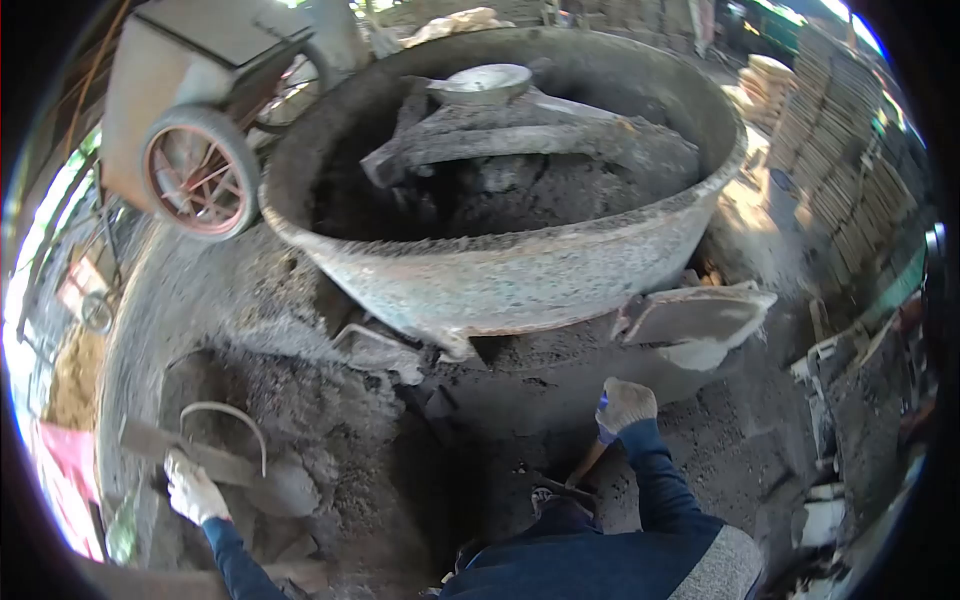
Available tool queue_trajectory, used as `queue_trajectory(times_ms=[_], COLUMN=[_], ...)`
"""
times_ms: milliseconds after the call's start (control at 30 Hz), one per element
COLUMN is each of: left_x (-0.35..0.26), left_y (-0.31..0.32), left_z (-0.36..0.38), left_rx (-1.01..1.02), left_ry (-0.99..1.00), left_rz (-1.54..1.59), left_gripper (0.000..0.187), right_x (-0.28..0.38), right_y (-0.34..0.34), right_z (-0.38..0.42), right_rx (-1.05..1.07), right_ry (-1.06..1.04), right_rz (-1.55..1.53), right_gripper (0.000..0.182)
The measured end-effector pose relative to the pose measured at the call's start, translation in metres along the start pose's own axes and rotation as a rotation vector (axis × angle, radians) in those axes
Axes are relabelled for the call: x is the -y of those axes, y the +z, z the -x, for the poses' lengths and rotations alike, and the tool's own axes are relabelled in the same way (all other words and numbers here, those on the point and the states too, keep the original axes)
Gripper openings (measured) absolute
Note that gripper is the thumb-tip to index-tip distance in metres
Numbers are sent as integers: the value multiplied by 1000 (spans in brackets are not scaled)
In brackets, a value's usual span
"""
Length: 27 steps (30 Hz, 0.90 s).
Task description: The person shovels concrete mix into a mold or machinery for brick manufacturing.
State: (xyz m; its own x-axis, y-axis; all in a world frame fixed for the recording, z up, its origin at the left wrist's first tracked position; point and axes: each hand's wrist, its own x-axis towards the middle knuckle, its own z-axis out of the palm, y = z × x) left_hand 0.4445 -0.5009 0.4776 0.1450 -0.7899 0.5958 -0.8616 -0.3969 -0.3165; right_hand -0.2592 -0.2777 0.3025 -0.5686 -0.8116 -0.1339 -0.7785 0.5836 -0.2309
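Note:
My left hand (195, 490), in a pale work glove, is at the lower left with its fingers curled against a flat grey board-like piece (218, 464). A thin curved handle (240, 413) arches just above that piece, and a rounded grey lump (287, 488) lies to its right. My right hand (628, 406), also gloved, is closed in a fist around a tool with a wooden handle (590, 460) slanting down toward my feet. The tool's lower end is dark and partly hidden. A patch of blue shows by the right-hand fingers.
A large round mixing pan (520, 280) with a heavy central frame (540, 135) stands ahead. Its open chute (700, 312) juts out at right. A wheeled cart (200, 170) is at left, stacked boards (825, 120) at right. Dark loose material (330, 420) covers the ground.

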Motion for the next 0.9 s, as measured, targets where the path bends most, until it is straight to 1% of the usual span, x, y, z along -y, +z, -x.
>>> queue_trajectory(times_ms=[67,133,233,300,433,533,633,667,733,800,833,900], left_x=[-1,-9,6,10,4,6,2,10,19,28,28,30], left_y=[8,-5,24,31,21,19,2,16,25,37,26,27], left_z=[-2,-5,-6,-7,-7,-7,-6,-5,-6,-10,-12,-12], left_rx=[31,108,-61,-68,-46,-60,20,-118,-172,-224,-163,-193], left_ry=[-29,-55,13,18,-15,17,2,58,99,119,126,145], left_rz=[-63,-80,-60,-26,21,58,97,143,199,221,204,219], left_gripper=[54,51,52,51,49,48,47,45,42,36,33,31], right_x=[-5,-9,-9,-7,-7,-5,-7,-9,-5,1,4,12], right_y=[1,7,11,9,10,3,6,10,11,9,8,9], right_z=[-11,-17,-20,-20,-18,-10,1,5,21,41,51,75], right_rx=[12,16,7,-3,-25,-39,-56,-64,-79,-93,-99,-110], right_ry=[0,1,11,10,35,48,72,84,96,102,106,126], right_rz=[-2,-4,-2,11,4,5,9,-1,-11,-3,4,29], right_gripper=[30,30,31,31,30,29,28,28,27,27,26,26])
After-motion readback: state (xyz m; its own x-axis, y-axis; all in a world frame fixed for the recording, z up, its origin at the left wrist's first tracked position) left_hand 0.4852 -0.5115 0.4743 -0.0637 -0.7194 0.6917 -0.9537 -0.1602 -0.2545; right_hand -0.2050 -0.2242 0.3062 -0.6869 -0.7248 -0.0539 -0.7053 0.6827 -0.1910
